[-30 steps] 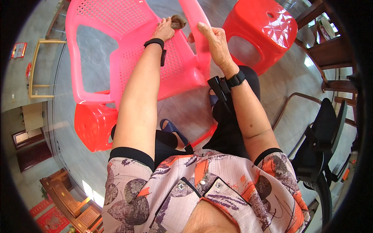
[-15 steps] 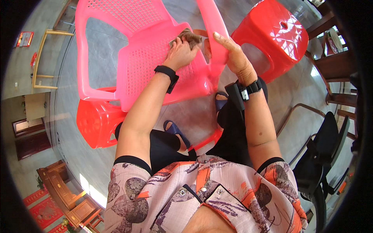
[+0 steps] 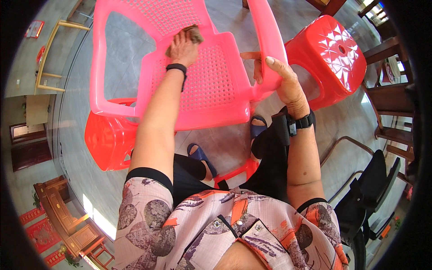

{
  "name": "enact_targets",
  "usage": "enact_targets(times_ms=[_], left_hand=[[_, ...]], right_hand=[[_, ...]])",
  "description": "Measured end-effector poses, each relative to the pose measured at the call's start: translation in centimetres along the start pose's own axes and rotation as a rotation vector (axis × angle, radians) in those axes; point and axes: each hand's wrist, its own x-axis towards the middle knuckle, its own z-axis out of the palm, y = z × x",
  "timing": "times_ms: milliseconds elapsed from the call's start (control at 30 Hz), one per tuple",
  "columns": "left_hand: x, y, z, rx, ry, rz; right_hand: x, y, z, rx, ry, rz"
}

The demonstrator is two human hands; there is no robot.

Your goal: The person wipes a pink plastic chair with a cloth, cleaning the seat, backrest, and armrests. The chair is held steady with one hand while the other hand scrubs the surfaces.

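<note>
A pink plastic armchair (image 3: pixel 211 85) with a perforated seat stands in front of me. My left hand (image 3: pixel 182 47) presses a small brown-grey rag (image 3: pixel 194 32) onto the back of the seat, fingers closed over it. My right hand (image 3: pixel 279 76) grips the chair's right armrest (image 3: pixel 270 40), thumb on top. Both wrists carry black bands.
A red plastic stool (image 3: pixel 330 58) stands right of the chair and another red stool (image 3: pixel 108 139) lies at its left. My feet in blue sandals (image 3: pixel 202 157) rest on the grey tiled floor. Dark wooden chairs (image 3: pixel 387 99) and a black office chair (image 3: pixel 369 193) stand at the right.
My left hand with the rag has slid across the seat, first to the right and then back left. The chair now appears closer. My right hand stays on the armrest.
</note>
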Motion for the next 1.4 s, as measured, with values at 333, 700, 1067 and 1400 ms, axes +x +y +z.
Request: enact_targets(times_ms=[333,700,1067,1400], left_hand=[[-5.1,-10.1,-1.6,0.16,-0.153,-0.146],[-19.7,-11.1,-7.9,-0.082,-0.329,-0.221],[-30.2,7.1,-12.8,-0.257,0.038,-0.067],[-23.9,14.0,-14.4,-0.487,-0.075,0.219]], right_hand=[[0.4,0.4,-0.3,-0.007,-0.043,-0.021],[1.1,1.8,-1.0,0.027,-0.064,-0.08],[1.5,2.5,-1.3,0.044,-0.067,-0.118],[1.7,2.6,-1.4,0.103,-0.076,-0.066]])
